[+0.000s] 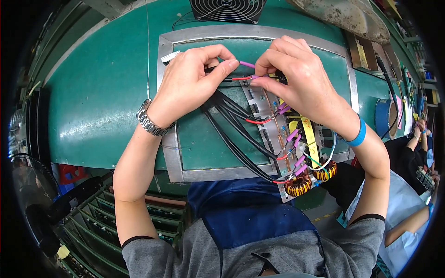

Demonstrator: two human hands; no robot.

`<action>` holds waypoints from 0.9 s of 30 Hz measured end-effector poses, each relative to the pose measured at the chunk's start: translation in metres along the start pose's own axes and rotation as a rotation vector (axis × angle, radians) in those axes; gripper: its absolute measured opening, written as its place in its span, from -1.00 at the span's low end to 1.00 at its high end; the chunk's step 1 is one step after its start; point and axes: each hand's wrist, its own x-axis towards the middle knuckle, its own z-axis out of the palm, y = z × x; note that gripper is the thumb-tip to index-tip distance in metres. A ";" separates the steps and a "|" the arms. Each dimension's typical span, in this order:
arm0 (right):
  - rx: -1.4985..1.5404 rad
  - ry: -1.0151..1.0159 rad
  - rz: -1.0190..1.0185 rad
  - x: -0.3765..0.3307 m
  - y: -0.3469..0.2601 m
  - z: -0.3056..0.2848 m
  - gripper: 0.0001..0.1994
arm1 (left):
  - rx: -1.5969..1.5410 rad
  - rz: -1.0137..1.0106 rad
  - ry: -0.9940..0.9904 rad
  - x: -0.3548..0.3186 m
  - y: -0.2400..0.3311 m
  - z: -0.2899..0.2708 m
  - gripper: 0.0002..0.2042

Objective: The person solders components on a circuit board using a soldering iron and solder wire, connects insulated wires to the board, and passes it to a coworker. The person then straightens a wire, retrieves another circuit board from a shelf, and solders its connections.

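My left hand point(197, 76) is closed, thumb and forefinger pinching one end of a thin purple sleeve point(247, 64). That sleeve's other end reaches the fingers of my right hand point(294, 67), closed at the upper end of a circuit board point(257, 104). Between my right thumb and forefinger sits another purple sleeve point(255, 77), at the end of a red-tipped black wire. Several black cables point(232, 107) run from under my left hand to the board. Their red ends and purple sleeves point(292, 135) line its edge. My right fingers hide the joint.
Two copper-wound ring coils point(298, 185) overhang the metal frame point(204, 175) at the near side. A black fan point(227, 10) stands at the back. To the right are a blue tape roll point(384, 116) and an open box point(364, 53). Other people sit at far right.
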 end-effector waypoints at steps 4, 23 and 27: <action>-0.065 0.029 -0.067 0.002 -0.003 0.003 -0.80 | 0.012 -0.004 -0.012 0.000 -0.001 0.000 -0.77; 0.197 -0.207 0.120 -0.036 -0.018 -0.036 -0.89 | 0.253 0.548 -0.014 -0.044 0.039 0.017 -0.91; 0.168 -0.252 0.124 -0.032 -0.015 -0.034 -0.89 | 0.191 0.396 -0.002 -0.048 0.028 0.026 -0.91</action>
